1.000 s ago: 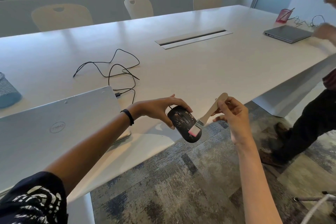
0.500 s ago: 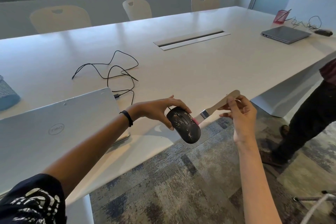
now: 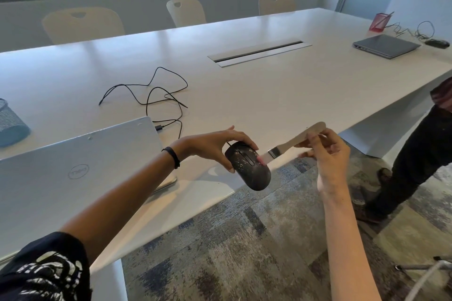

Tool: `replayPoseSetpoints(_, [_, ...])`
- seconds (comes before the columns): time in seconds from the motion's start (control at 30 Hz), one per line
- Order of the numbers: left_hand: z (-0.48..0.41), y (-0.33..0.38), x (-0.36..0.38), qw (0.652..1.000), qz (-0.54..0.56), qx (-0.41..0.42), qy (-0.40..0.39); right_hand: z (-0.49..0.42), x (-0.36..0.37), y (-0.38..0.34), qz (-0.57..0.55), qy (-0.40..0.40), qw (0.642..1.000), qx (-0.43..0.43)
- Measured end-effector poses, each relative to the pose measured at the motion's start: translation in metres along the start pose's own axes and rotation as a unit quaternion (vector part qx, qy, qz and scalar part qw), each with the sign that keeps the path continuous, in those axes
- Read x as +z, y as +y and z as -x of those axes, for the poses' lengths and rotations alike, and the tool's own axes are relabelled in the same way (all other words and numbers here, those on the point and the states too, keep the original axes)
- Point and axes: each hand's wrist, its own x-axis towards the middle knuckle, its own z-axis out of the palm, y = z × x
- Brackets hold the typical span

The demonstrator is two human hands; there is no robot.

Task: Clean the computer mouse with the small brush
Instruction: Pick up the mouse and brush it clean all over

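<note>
Plenty of pale specks dot the black mouse [image 3: 247, 165], gripped by the left hand [image 3: 215, 145] off the table's [image 3: 281, 95] edge, while the right hand [image 3: 327, 154] pinches the small brush [image 3: 292, 142], bristles seemingly touching its side, so most cleaning remains.

Left hand [image 3: 210, 145] holds mouse [image 3: 248, 165]; brush [image 3: 291, 144] touches it.

Head-height view, down over table [image 3: 281, 105] edge
</note>
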Motion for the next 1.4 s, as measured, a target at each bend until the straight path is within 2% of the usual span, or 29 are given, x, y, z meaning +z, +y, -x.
replayPoseSetpoints(0.07, [0.001, 0.0, 0.001, 1.0, 0.006, -0.004, 0.0, 0.0, -0.002, -0.002, 0.006, 0.005, 1.0, -0.008])
replayPoseSetpoints(0.2, [0.002, 0.0, 0.003, 1.0, 0.018, -0.016, -0.003, 0.003, -0.006, -0.006, 0.023, -0.063, 0.998, 0.01])
replayPoseSetpoints(0.33, [0.002, 0.0, 0.005, 1.0, 0.023, -0.017, -0.003, 0.006, -0.007, -0.008, 0.025, -0.089, 0.996, 0.017])
replayPoseSetpoints(0.53, [0.002, 0.002, 0.005, 1.0, 0.012, -0.013, 0.004, 0.007, -0.009, -0.005, 0.01, -0.017, 1.0, 0.007])
replayPoseSetpoints(0.8, [0.001, 0.003, 0.007, 1.0, -0.003, -0.006, 0.018, 0.011, -0.013, -0.009, 0.019, -0.079, 0.996, 0.02])
replayPoseSetpoints(0.97, [0.0, 0.003, 0.009, 1.0, -0.021, 0.002, 0.021, 0.012, -0.011, -0.01, 0.013, -0.044, 0.999, 0.003])
replayPoseSetpoints(1.13, [0.001, 0.003, 0.01, 0.999, -0.025, 0.006, 0.028, 0.015, -0.012, -0.009, 0.034, -0.075, 0.996, 0.019])
replayPoseSetpoints(1.27, [0.001, 0.005, 0.011, 0.999, -0.033, 0.009, 0.029, 0.015, -0.012, -0.009, 0.009, -0.028, 1.0, -0.008])
replayPoseSetpoints(1.4, [0.002, 0.005, 0.013, 0.999, -0.037, 0.007, 0.026, 0.016, -0.012, -0.01, 0.027, -0.069, 0.997, 0.021])
